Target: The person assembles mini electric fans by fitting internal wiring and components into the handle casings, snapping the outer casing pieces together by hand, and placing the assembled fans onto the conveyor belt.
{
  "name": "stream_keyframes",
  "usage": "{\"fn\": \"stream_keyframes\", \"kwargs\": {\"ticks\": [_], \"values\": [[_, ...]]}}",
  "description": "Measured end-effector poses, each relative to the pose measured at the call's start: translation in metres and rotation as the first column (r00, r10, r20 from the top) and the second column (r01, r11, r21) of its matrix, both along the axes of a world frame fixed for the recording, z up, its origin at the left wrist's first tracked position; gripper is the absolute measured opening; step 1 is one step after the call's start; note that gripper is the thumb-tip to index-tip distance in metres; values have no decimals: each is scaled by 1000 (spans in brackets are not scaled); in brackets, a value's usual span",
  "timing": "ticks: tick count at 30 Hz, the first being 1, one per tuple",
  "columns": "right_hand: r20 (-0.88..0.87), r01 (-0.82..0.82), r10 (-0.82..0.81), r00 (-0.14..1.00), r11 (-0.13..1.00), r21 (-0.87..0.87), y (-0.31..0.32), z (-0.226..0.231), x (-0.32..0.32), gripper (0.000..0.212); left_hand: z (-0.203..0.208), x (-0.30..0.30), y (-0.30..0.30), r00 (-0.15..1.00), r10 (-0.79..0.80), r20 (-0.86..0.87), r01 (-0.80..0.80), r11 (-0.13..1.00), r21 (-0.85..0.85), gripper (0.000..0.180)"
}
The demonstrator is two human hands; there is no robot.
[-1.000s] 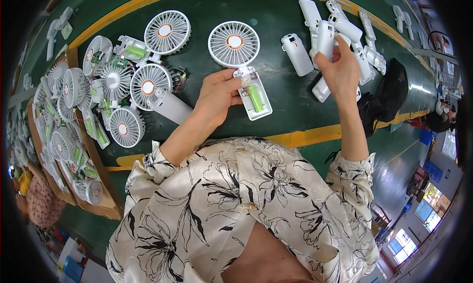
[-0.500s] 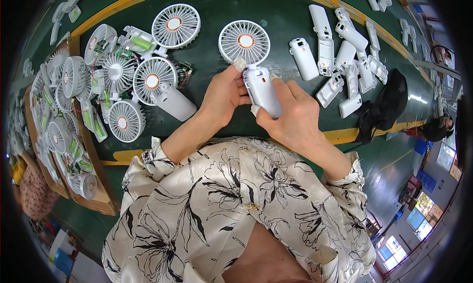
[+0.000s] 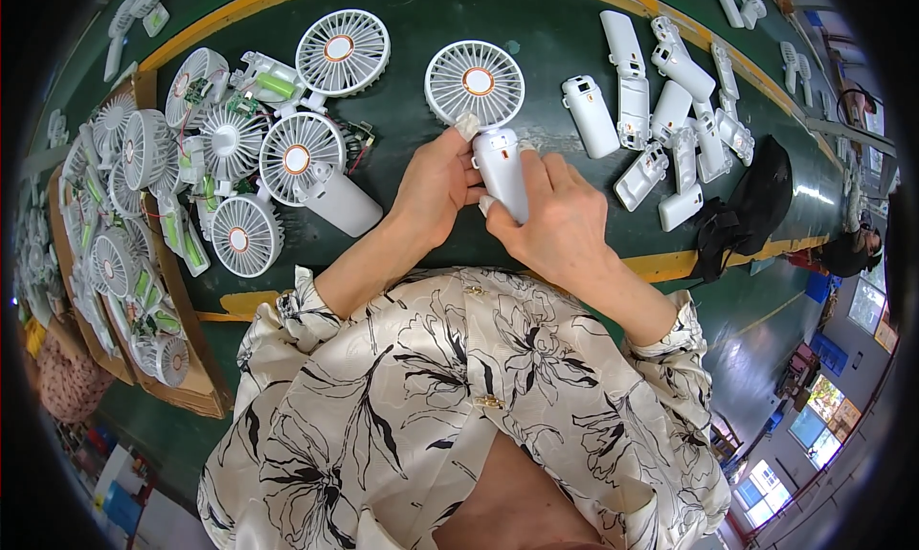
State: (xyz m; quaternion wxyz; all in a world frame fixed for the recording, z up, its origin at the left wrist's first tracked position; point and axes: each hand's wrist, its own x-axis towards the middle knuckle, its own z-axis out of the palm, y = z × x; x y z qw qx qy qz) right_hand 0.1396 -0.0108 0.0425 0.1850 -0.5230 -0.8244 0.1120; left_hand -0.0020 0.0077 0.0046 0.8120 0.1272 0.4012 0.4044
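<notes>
A white handheld fan [image 3: 474,83] with an orange ring at its hub lies on the green table in front of me. Its white handle cover [image 3: 500,174] is in line below the round head. My left hand [image 3: 442,181] grips the fan at the neck, thumb on top and fingers curled beneath. Around the handle cover closes my right hand [image 3: 553,205], with the thumb on its lower left side and fingers along its right side. White coverings wrap some fingertips. The inside of the handle is hidden under the cover.
Left of my hands, several fans with bare circuit boards and green batteries [image 3: 278,85] lie piled, some in a cardboard box [image 3: 196,359]. On the right are loose white handle shells [image 3: 591,117] and a black cloth-like item [image 3: 751,210]. Yellow tape [image 3: 661,266] edges the table [image 3: 421,14].
The handle cover has swung from a slant to nearly straight under the fan head. My right hand has shifted slightly left with it; my left hand keeps its place.
</notes>
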Motion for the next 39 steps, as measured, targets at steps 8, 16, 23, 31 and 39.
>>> {"fn": "stream_keyframes", "kwargs": {"ticks": [8, 16, 23, 31, 39], "values": [[44, -19, 16, 999, 997, 74, 1, -4, 0, 39, -2, 1, 4, 1000, -4, -26, 2, 999, -43, 36], [77, -29, 19, 997, 991, 131, 2, -5, -1, 40, -5, 6, 5, 991, 32, -132, -41, 997, -63, 22], [-169, 55, -60, 984, 998, -32, 0, -1, 7, 40, -2, 2, 6, 990, 33, -137, -42, 997, -66, 23], [-494, -235, -624, 605, 453, -860, 15, -8, 3, 34, -3, 0, 1, 990, 76, -123, -67, 995, 71, 21], [-473, -326, -716, 513, 347, -880, 14, -8, -4, 31, 1, -3, -1, 985, 110, -135, -99, 991, 86, 21]]}}
